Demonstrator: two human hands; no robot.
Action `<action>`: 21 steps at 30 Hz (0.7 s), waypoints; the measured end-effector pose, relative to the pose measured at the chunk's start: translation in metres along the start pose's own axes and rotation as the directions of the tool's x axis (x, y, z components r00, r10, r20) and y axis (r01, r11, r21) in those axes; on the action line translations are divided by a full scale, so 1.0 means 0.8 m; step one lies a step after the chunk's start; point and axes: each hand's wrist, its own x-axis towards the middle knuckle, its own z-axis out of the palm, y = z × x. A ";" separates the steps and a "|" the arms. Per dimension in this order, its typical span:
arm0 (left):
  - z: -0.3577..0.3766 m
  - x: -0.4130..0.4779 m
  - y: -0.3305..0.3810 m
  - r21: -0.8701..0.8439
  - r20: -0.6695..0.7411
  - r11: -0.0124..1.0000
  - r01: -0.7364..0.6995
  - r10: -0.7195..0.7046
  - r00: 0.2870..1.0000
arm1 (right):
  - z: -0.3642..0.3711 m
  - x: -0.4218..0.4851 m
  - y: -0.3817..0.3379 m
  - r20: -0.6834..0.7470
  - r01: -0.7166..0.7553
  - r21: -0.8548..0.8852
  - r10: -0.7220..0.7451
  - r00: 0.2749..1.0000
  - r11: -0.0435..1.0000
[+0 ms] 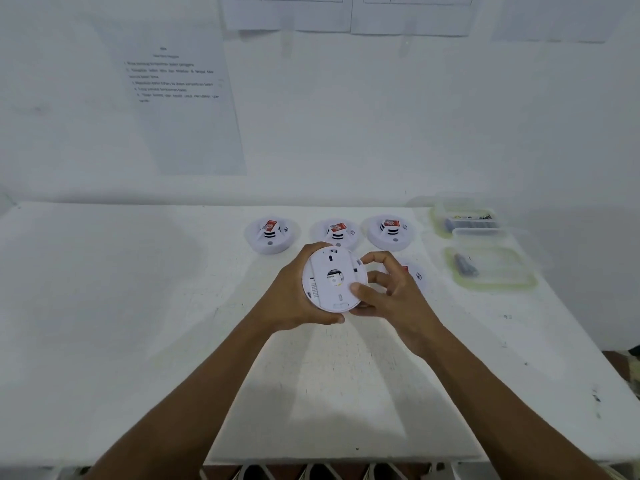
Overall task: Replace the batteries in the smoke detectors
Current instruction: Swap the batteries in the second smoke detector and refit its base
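Note:
I hold a round white smoke detector (332,278) above the table with its back plate facing me. My left hand (294,299) grips its left rim and underside. My right hand (391,292) grips the right rim, thumb pressed on the back plate, fingers curled around the edge. Three more detectors with red stickers stand in a row behind: one at the left (271,234), one in the middle (337,232), one at the right (392,231). Another detector (417,277) lies partly hidden behind my right hand.
Two clear plastic containers sit at the right: the far one (465,220) holds several batteries, the near one (490,268) holds a few dark batteries. The white table (138,306) meets a white wall with printed sheets (180,109). The table's front edge is near me.

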 end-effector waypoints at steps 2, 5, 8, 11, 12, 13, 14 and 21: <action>-0.002 0.000 0.000 0.006 -0.012 1.000 0.018 -0.017 1.000 | 0.004 0.003 0.000 -0.126 0.092 -0.308 -0.136 0.983 0.947; -0.001 -0.002 0.000 -0.001 0.002 0.998 0.066 -0.066 0.998 | 0.014 0.009 0.003 -0.134 0.203 -0.529 -0.317 0.939 0.824; -0.001 -0.006 -0.005 0.030 -0.019 0.997 0.075 -0.075 0.997 | 0.030 0.015 0.004 -0.131 0.200 -0.584 -0.334 0.933 0.787; -0.006 -0.001 -0.006 0.064 -0.017 0.995 0.075 -0.074 0.997 | 0.043 0.019 -0.004 -0.167 0.177 -0.560 -0.320 0.933 0.809; -0.008 0.000 -0.004 0.067 -0.026 0.995 0.069 -0.067 0.997 | 0.046 0.020 -0.007 -0.173 0.181 -0.541 -0.320 0.932 0.821; -0.010 0.001 0.000 0.058 -0.041 0.996 0.071 -0.069 0.997 | 0.049 0.020 -0.009 -0.176 0.185 -0.521 -0.317 0.932 0.833; -0.011 0.002 0.003 0.067 -0.056 0.995 0.070 -0.066 0.996 | 0.052 0.020 -0.010 -0.177 0.186 -0.509 -0.313 0.933 0.841; -0.019 -0.002 0.003 0.059 -0.037 0.998 0.010 -0.008 0.999 | 0.057 0.023 -0.007 -0.107 0.203 -0.563 -0.314 0.943 0.801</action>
